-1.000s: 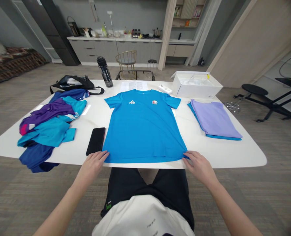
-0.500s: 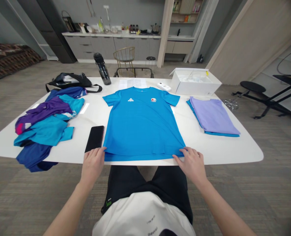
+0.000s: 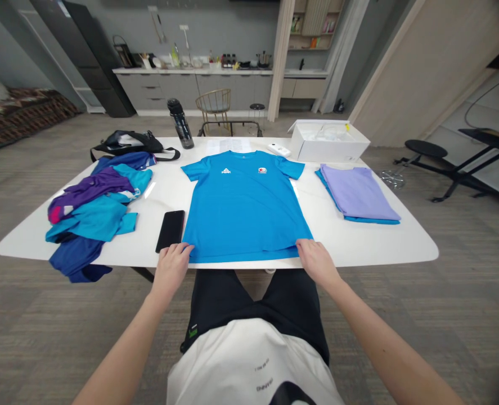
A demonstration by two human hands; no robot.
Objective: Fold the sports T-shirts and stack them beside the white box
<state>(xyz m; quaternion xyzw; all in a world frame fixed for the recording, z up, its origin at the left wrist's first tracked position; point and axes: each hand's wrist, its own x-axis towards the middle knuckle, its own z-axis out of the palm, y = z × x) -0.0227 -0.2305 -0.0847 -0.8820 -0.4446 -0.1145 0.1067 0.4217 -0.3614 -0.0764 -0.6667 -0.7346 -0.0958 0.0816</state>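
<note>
A blue T-shirt (image 3: pixel 244 208) lies flat on the white table (image 3: pixel 371 247), front side up, its collar away from me and its hem near the table's front edge. Two small prints show on its chest. At the hem's left corner, my left hand (image 3: pixel 172 267) pinches the fabric between thumb and fingers. My right hand (image 3: pixel 317 260) has its fingers closed on the hem's right corner. A black phone (image 3: pixel 170 230) rests beside the shirt, just above my left hand.
Crumpled clothes (image 3: pixel 97 211) are heaped at the left, partly over the front edge. A folded lilac shirt (image 3: pixel 356 191) lies on blue fabric at the right. Farther back are a black waist bag (image 3: pixel 129 143), a dark bottle (image 3: pixel 180 124), a paper sheet, a white device and a white box (image 3: pixel 329 143).
The fingers of my right hand have closed on the hem corner. My left hand stays at the left corner. The camera view has shifted a little.
</note>
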